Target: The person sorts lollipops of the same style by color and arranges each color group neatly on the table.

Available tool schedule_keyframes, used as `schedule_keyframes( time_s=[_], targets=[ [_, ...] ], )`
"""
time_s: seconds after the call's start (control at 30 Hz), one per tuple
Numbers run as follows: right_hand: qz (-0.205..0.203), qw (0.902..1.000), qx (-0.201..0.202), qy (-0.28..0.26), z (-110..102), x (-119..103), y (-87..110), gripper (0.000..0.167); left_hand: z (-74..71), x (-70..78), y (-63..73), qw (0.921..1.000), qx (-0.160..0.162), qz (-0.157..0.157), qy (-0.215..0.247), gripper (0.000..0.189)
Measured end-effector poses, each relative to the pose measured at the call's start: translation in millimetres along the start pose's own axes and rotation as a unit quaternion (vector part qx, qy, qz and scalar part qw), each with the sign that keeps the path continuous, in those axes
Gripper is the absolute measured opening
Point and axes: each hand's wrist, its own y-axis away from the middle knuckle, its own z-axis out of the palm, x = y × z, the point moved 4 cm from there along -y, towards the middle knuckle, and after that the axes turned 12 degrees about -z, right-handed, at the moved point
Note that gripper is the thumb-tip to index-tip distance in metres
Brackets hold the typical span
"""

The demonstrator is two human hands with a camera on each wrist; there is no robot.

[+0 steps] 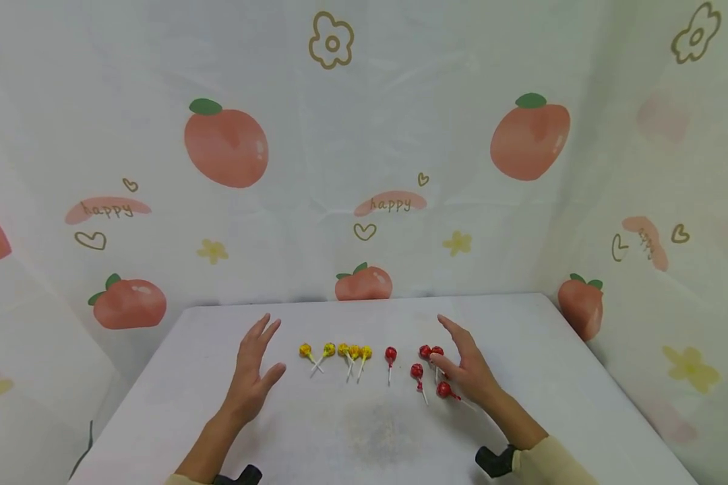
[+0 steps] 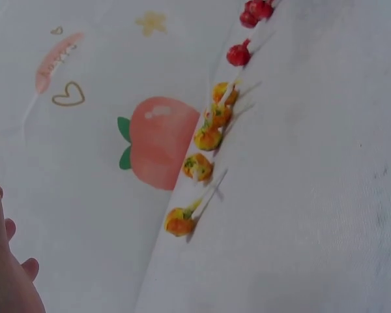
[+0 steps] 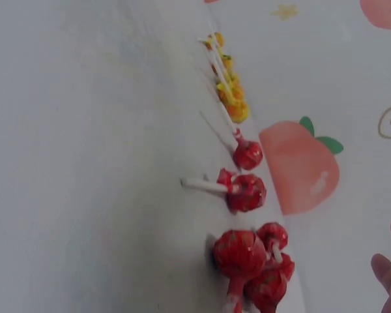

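Tabletop (image 1: 303, 424) carries two groups of wrapped lollipops, separated by colour. Five yellow lollipops (image 1: 354, 351) lie at the centre of the head view, slightly left of the middle; two of them have sticks that cross, and three sit close together. Red lollipops (image 1: 391, 353) lie right of centre, one standing apart and the others in a looser cluster (at least five in all; the exact count cannot be confirmed, as a hand covers part of the cluster).

Left hand (image 1: 250, 380) is found left of the yellow group, fingers extended, thumb held away, nothing gripped. Right hand (image 1: 472, 370) is likewise empty, thumb and fingers apart. Its thumb overlaps the red cluster in the head view, yet the right wrist view places the visible fingertips at the lower right edge, clear of the candy; no contact is seen.

Assessment: the step in hand appears to be sorting by colour, with the split seemingly achieved and neither hand engaged. Any further tidying would call for a light finger-and-thumb pinch on a stick, most likely among the unevenly angled red pieces.
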Motion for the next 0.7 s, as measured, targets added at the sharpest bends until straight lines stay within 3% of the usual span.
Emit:
schedule_keyframes(
  time_s=[0.33,0.53,0.7],
  targets=[
    [0.006,0.9981,0.022,-0.057,14,-8,-9.4,0.071,6.7,4.9,-4.5,0.9991,0.005,-0.015,0.039,0.065],
    [0.049,0.9944,0.007,-0.093,24,-10,-15.3,0.065,10.4,5.7,-7.9,0.9977,0.025,-0.037,0.050,0.057],
    [0.058,0.9913,-0.005,-0.118,32,-13,-23.3,0.062,14.1,8.9,-12.3,0.9952,0.047,-0.040,0.076,0.050]
  ],
)
